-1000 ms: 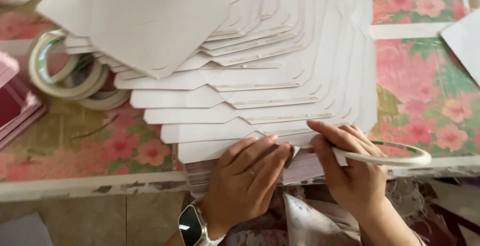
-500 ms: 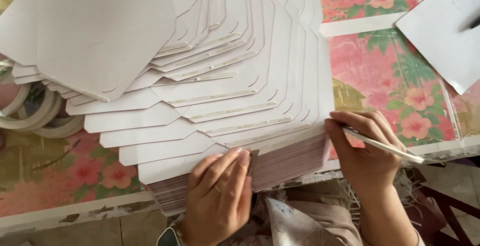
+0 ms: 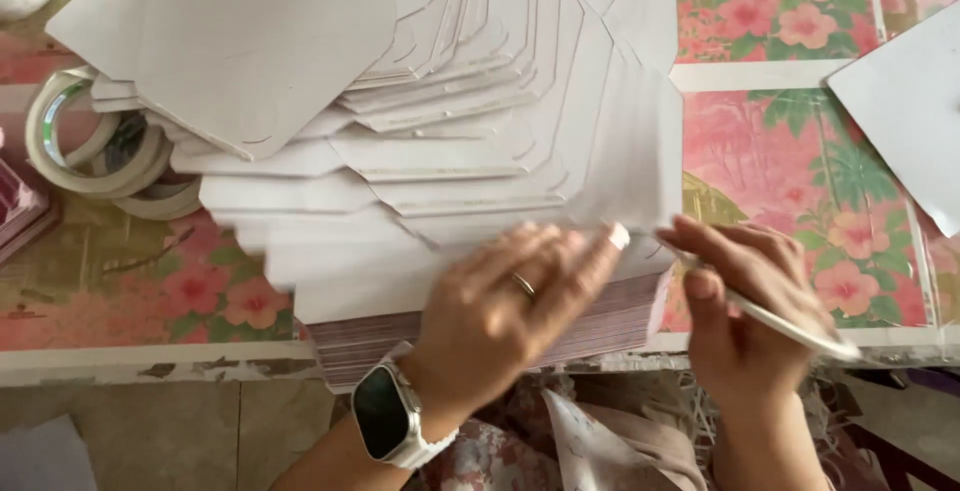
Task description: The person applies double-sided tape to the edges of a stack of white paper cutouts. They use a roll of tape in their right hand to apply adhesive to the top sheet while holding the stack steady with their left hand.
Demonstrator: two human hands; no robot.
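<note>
A thick stack of white die-cut card sheets (image 3: 400, 141) lies fanned out over a table with a pink flowered cloth (image 3: 790, 171). My left hand (image 3: 510, 311), with a ring and a dark wrist watch (image 3: 385, 416), lies flat on the near part of the stack, fingers spread. My right hand (image 3: 740, 301) is at the stack's near right corner and grips a thin roll of white tape (image 3: 790, 326), seen edge-on. The stack's striped edge (image 3: 600, 326) shows beneath my hands.
Several rolls of white tape (image 3: 95, 156) lie at the left beside the stack. A separate white sheet (image 3: 905, 111) lies at the far right. A pink box edge (image 3: 20, 211) pokes in at the left. The table's front edge (image 3: 150, 356) runs below.
My left hand has slid forward and rightward onto the stack. My right hand has stayed at the near right corner with the tape roll. The camera view has shifted.
</note>
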